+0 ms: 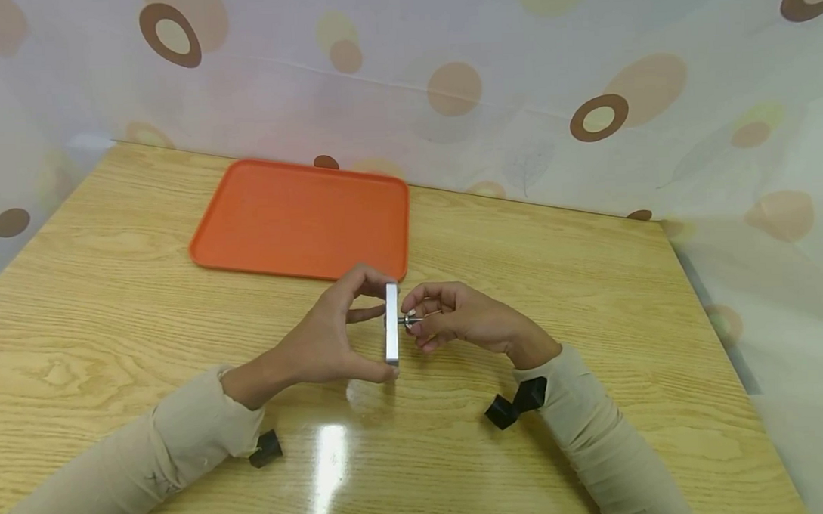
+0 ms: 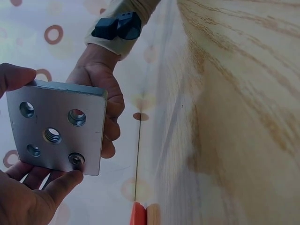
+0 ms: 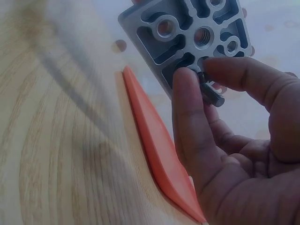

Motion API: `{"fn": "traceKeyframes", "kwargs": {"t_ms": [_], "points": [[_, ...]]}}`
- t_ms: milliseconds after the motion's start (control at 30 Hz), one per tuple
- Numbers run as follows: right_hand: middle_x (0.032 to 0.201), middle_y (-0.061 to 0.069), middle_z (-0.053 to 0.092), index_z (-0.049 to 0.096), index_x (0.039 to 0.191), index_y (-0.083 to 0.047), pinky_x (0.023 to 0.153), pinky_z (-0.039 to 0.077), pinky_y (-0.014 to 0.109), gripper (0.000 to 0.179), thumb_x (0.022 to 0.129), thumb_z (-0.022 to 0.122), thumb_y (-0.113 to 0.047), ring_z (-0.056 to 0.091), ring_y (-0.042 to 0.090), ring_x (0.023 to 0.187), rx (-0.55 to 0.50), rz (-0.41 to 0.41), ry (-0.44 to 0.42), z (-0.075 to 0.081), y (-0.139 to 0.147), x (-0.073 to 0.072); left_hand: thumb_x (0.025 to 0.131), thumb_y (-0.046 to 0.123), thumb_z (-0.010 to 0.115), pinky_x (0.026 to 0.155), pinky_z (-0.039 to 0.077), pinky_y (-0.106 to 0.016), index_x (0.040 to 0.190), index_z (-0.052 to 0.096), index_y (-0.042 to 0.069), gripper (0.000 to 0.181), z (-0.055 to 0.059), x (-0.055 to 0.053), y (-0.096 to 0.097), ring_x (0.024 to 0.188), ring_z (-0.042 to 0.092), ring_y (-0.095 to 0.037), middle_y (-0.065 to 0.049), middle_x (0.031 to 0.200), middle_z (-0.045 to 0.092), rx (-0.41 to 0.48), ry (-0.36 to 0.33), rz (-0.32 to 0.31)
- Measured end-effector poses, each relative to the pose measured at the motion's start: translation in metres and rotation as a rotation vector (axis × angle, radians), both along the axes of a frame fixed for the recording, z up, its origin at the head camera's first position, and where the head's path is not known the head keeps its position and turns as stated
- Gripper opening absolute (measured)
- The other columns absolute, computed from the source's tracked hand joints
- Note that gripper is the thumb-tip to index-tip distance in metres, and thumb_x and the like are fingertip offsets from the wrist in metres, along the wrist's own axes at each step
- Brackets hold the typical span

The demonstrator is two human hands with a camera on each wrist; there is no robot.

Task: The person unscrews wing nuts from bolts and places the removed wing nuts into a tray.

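A square silver metal plate (image 1: 391,324) stands on edge above the table, gripped at opposite edges by my left hand (image 1: 329,339). In the left wrist view its flat face (image 2: 42,117) shows a threaded centre hole and corner holes. A socket-head bolt (image 2: 76,159) sits in one corner hole, with a left fingertip at its head. The right wrist view shows the ribbed back of the plate (image 3: 164,58) and the bolt's threaded end (image 3: 213,95) sticking out. Around that shank, my right hand (image 1: 475,319) pinches a small shiny nut (image 1: 410,317), mostly hidden by the fingertips.
An orange tray (image 1: 308,215) lies behind the hands, toward the left back of the wooden table (image 1: 555,267). Patterned sheeting (image 1: 392,84) hangs along the back and sides. Black blocks (image 1: 515,405) are strapped at the wrists.
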State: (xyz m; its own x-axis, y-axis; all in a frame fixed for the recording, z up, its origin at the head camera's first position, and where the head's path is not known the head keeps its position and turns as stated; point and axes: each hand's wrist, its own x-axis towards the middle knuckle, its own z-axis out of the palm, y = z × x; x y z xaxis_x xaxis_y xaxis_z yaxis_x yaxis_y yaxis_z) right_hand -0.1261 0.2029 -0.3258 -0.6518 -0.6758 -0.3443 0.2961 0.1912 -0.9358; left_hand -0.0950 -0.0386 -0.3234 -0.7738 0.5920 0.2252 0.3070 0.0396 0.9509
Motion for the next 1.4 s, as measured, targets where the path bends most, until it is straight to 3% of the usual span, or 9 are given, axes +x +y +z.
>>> {"fn": "traceKeyframes", "kwargs": {"t_ms": [467,533,633,733,867,1000,1400], "points": [[0.092,0.001,0.065,0.055,0.112,-0.007,0.074,0.063,0.023,0.021,0.093,0.058,0.0,0.067,0.01,0.081,-0.002,0.002,0.014,0.0039,-0.0019,0.0026,0.06,0.002,0.086,0.109,0.053,-0.042,0.127,0.045,0.006,0.078,0.0014,0.0007,0.0002,0.128,0.048,-0.037,-0.012,0.135,0.049,-0.004,-0.005,0.002],[0.095,0.0,0.064,0.054,0.116,-0.006,0.077,0.063,0.025,0.024,0.094,0.064,-0.011,0.066,0.011,0.084,0.007,0.012,0.022,0.0037,-0.0009,0.0019,0.061,0.002,0.086,0.109,0.053,-0.043,0.127,0.045,0.006,0.079,0.0016,0.0007,0.0002,0.128,0.048,-0.036,-0.013,0.134,0.049,-0.007,-0.003,-0.001],[0.105,-0.002,0.061,0.05,0.123,-0.001,0.084,0.064,0.031,0.048,0.095,0.067,-0.036,0.064,0.012,0.095,0.013,0.017,0.052,0.0034,0.0022,0.0001,0.061,0.003,0.086,0.109,0.053,-0.044,0.128,0.044,0.006,0.078,0.0016,0.0005,0.0004,0.127,0.048,-0.037,-0.015,0.133,0.049,-0.008,0.007,-0.006],[0.108,-0.003,0.06,0.047,0.126,0.002,0.085,0.064,0.034,0.06,0.098,0.056,-0.05,0.064,0.012,0.097,0.027,-0.02,0.057,0.0032,0.0047,-0.0018,0.061,0.003,0.086,0.109,0.053,-0.044,0.128,0.045,0.006,0.078,0.0012,0.0,0.0007,0.127,0.049,-0.037,-0.015,0.133,0.05,-0.01,0.017,-0.004],[0.093,-0.003,0.069,0.057,0.113,-0.004,0.074,0.065,0.027,0.043,0.106,0.04,-0.043,0.069,0.01,0.078,0.082,-0.077,-0.03,0.0016,0.0034,-0.0036,0.06,0.003,0.086,0.109,0.054,-0.041,0.127,0.045,0.006,0.079,0.0002,-0.0002,0.0008,0.126,0.05,-0.035,-0.013,0.133,0.05,-0.009,0.02,0.0],[0.085,0.002,0.073,0.061,0.103,-0.008,0.063,0.064,0.024,0.037,0.108,0.037,-0.036,0.069,0.009,0.066,0.127,-0.05,-0.095,-0.0003,0.0002,-0.0031,0.06,0.003,0.086,0.109,0.054,-0.042,0.127,0.045,0.005,0.078,-0.0009,-0.0004,0.0005,0.126,0.05,-0.035,-0.013,0.132,0.051,-0.004,0.025,-0.006],[0.087,-0.003,0.073,0.057,0.113,0.001,0.068,0.063,0.022,0.031,0.108,0.038,-0.023,0.07,0.007,0.071,0.042,-0.008,-0.074,0.0005,-0.0032,0.0017,0.06,0.004,0.086,0.109,0.054,-0.043,0.127,0.045,0.006,0.079,0.0001,-0.0012,-0.0013,0.126,0.049,-0.038,-0.013,0.131,0.051,-0.004,0.031,-0.014]]}}
